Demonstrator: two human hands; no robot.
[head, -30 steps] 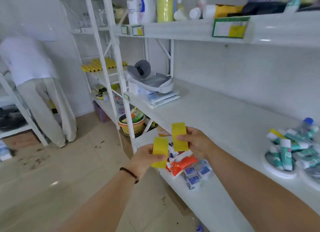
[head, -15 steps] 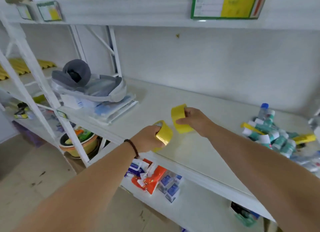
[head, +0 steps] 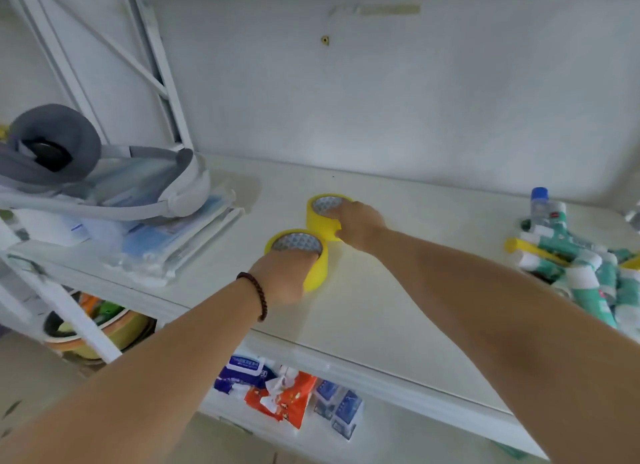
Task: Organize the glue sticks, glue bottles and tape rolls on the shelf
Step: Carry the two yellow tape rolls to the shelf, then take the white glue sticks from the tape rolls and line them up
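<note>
Two yellow tape rolls are shown lying flat on the white shelf (head: 398, 290), side by side and touching or nearly touching. The nearer tape roll (head: 317, 267) is gripped by the left hand (head: 282, 278), whose fingers are curled over the near rim into the core while the palm covers the near wall. A dark beaded bracelet (head: 258, 299) is worn on the left wrist. The farther tape roll (head: 320, 217) is gripped by the right hand (head: 358, 224), with fingertips hooked into the core from the right and the thumb laid against the outer yellow wall. A patterned lining is seen inside both cores. Both rolls are placed near the middle of the shelf, well apart from the items at either end.

At the right end of the shelf, a heap of glue sticks (head: 581, 276) with teal bodies and white caps is seen, with a clear bottle with a blue cap (head: 539, 205) standing at its far edge and a yellow stick (head: 530, 250) lying across it. At the left end, a grey and white headset-like device (head: 86, 183) is rested on a stack of flat plastic-wrapped packets (head: 173, 241). On the lower shelf, blue, red and white packets (head: 287, 394) are visible, and to the lower left a bowl (head: 104, 332) holding coloured items is partly hidden by the white frame.
</note>
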